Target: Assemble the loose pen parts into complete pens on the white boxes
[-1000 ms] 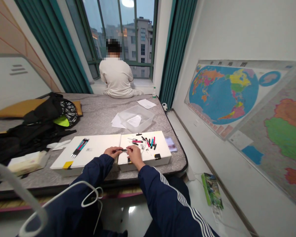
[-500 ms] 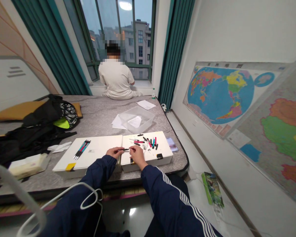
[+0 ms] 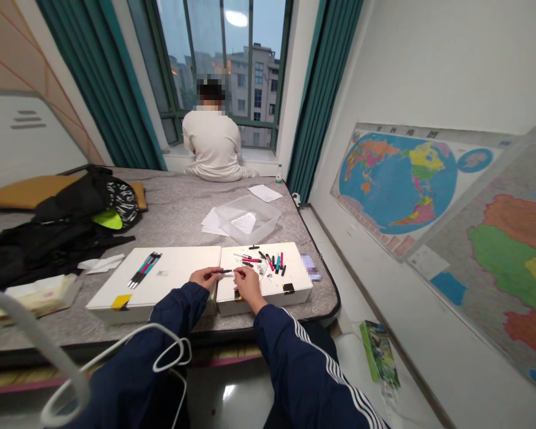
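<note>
My left hand (image 3: 205,277) pinches a short black pen part (image 3: 226,271) between thumb and fingertips, held level above the right-hand white box (image 3: 298,269). At the part's other end, the fingers of my right hand (image 3: 249,287) are closed together; what they grip is too small to make out. Just beyond my right hand, loose pen pieces (image 3: 269,262) in black, red, blue and white lie scattered on that box. On the left-hand white box (image 3: 185,257), several pens (image 3: 145,270) with black, red and blue parts lie side by side.
A clear plastic bin (image 3: 263,221) stands on the bed (image 3: 174,208) behind the boxes, with papers around it. At left are a black backpack (image 3: 78,205) and a tissue pack (image 3: 40,296). A person (image 3: 212,143) sits by the window. A white cable (image 3: 116,351) crosses before my left arm.
The view has shifted slightly. Both hands keep nearly the same place and hold around the black pen part. The seated person's arm has drawn in a little.
</note>
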`<state>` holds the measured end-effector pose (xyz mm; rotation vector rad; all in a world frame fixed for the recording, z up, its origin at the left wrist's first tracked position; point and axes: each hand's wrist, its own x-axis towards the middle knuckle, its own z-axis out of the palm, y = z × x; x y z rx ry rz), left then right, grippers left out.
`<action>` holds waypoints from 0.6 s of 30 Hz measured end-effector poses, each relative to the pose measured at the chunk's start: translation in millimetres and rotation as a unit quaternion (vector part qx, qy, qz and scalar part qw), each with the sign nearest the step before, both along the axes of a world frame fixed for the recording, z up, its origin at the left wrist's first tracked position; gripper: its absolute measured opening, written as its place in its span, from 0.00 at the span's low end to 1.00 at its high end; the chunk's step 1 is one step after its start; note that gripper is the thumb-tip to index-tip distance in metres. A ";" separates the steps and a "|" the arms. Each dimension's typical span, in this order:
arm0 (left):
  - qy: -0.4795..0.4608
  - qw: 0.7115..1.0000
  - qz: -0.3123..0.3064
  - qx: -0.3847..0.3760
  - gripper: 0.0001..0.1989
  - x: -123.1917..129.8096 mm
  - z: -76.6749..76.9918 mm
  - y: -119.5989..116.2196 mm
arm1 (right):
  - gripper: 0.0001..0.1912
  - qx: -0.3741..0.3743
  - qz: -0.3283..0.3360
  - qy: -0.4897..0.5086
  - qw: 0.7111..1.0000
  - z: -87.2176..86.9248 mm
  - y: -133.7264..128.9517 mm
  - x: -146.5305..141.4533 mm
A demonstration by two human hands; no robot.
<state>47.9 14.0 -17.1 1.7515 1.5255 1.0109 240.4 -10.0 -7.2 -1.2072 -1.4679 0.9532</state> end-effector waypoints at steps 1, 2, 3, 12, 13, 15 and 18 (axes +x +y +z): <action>-0.004 1.000 0.001 -0.003 0.21 -0.3 -1.9 0.6 | 0.14 -0.001 -0.001 -0.003 1.000 -0.1 -0.3 -0.1; -0.009 1.000 0.000 -0.005 0.21 -0.6 -4.1 1.2 | 0.14 -0.001 -0.001 -0.006 1.000 0.0 -0.7 -0.2; -0.013 1.000 -0.001 -0.006 0.20 -1.0 -6.3 1.9 | 0.14 0.000 0.001 -0.006 1.000 0.1 -1.1 -0.3; 0.014 1.000 -0.016 -0.001 0.20 -4.7 -17.0 5.9 | 0.14 0.006 0.012 0.010 1.000 2.2 -2.9 0.1; 0.012 1.000 -0.016 0.002 0.19 -4.7 -16.8 5.7 | 0.14 0.006 0.010 0.014 1.000 2.4 -3.0 0.0; 0.013 1.000 -0.018 0.007 0.19 -4.4 -15.7 5.1 | 0.14 0.007 0.001 0.024 1.000 2.3 -2.9 -0.3; 0.017 1.000 -0.022 0.011 0.19 -3.5 -12.4 3.4 | 0.13 0.010 -0.008 0.024 1.000 0.7 -2.2 -0.7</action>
